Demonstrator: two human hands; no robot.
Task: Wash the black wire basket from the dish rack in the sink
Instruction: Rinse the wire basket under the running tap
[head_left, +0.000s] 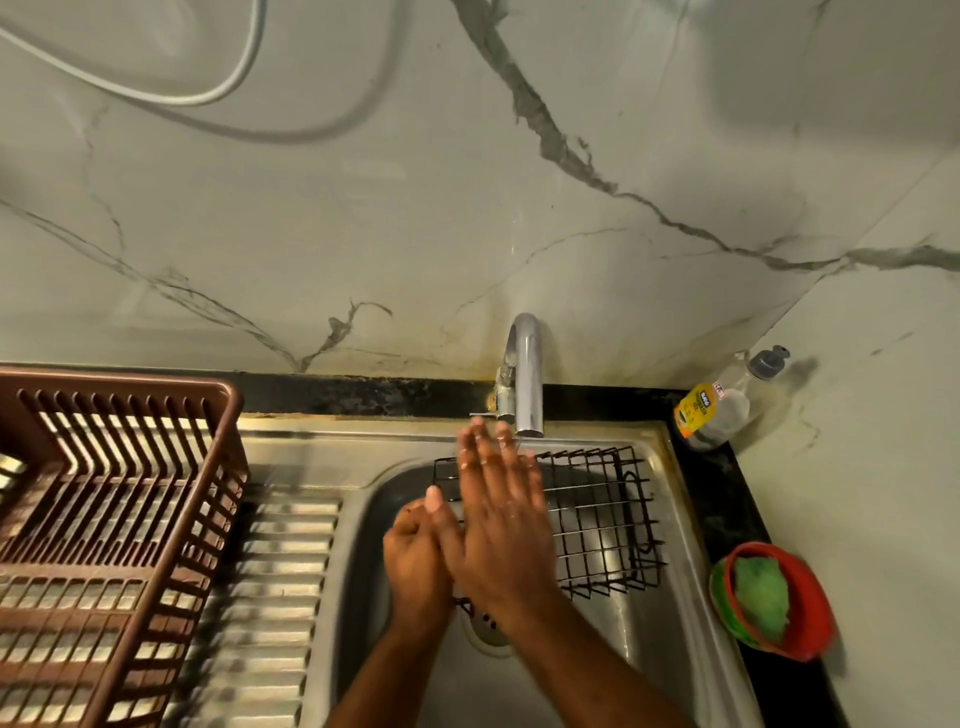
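Observation:
The black wire basket (602, 512) lies in the steel sink (691, 566), toward its right side below the tap (527, 374). Both my hands are over the sink in front of the basket's left part. My right hand (498, 514) is flat with straight, wet fingers pointing toward the tap. It lies over my left hand (418, 558), whose fingers are curled and whose thumb sticks up against the right palm. Neither hand holds the basket. The basket's left end is hidden behind my hands.
A brown plastic dish rack (111, 525) stands on the ribbed drainboard (275, 587) at the left. A dish soap bottle (719, 402) sits at the sink's back right corner. A red bowl with a green scrubber (774, 600) rests on the black counter at the right.

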